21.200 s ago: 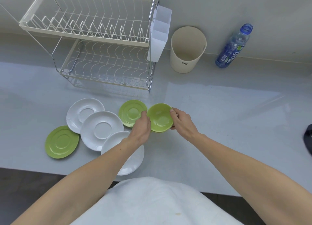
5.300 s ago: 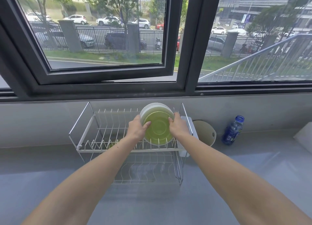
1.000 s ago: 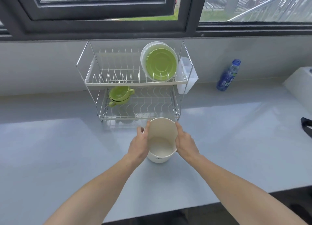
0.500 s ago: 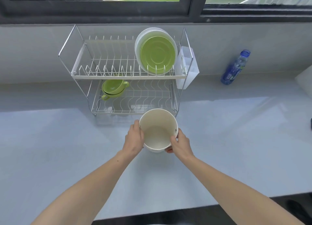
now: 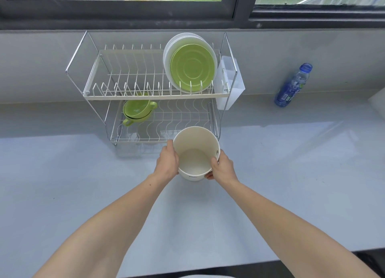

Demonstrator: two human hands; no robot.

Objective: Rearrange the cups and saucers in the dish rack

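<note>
A two-tier wire dish rack (image 5: pixel 108 96) stands on the counter against the wall. On its upper tier, at the right end, several saucers stand on edge, white ones behind a green saucer (image 5: pixel 192 68). Two stacked green cups (image 5: pixel 137 111) sit on the left of the lower tier. In front of the rack I hold a cream bucket (image 5: pixel 194 144) tilted with its mouth toward me. My left hand (image 5: pixel 167 163) grips its left side and my right hand (image 5: pixel 223 167) its right side near the base.
A white cutlery holder (image 5: pixel 231 88) hangs on the rack's right side. A blue-capped water bottle (image 5: pixel 291 87) stands by the wall at the right. A dark window frame (image 5: pixel 187 13) runs above. The grey counter (image 5: pixel 291 173) ends at a front edge near me.
Over the last second the bucket stayed between both hands in front of the rack and tipped its mouth more toward me. The view dropped lower.
</note>
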